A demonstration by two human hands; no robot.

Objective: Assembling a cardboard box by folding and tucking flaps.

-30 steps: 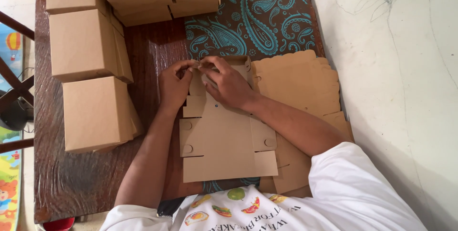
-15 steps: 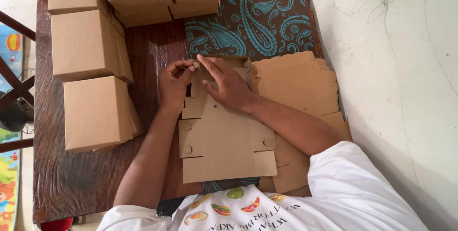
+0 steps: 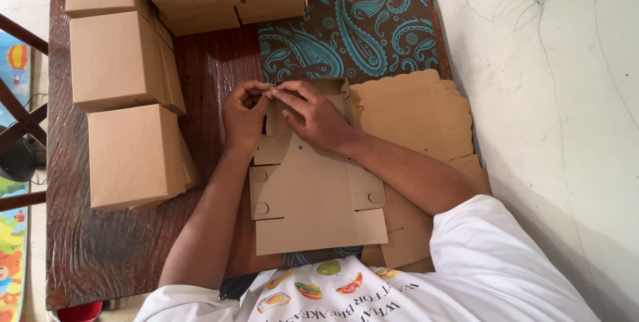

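A flat brown cardboard box blank lies on the dark wooden table in front of me, its far end partly folded up. My left hand pinches the far left flap of the blank with fingers curled. My right hand rests across the far part of the blank, its fingers meeting the left hand's at the folded edge. Both forearms reach over the blank from the near side.
Several assembled brown boxes stand stacked along the left and far side of the table. A pile of flat blanks lies to the right on a teal paisley cloth. A pale wall borders the right.
My hands have stayed at the far end of the blank, with the fingers shifting slightly as the far flap is bent up. The view has barely moved.
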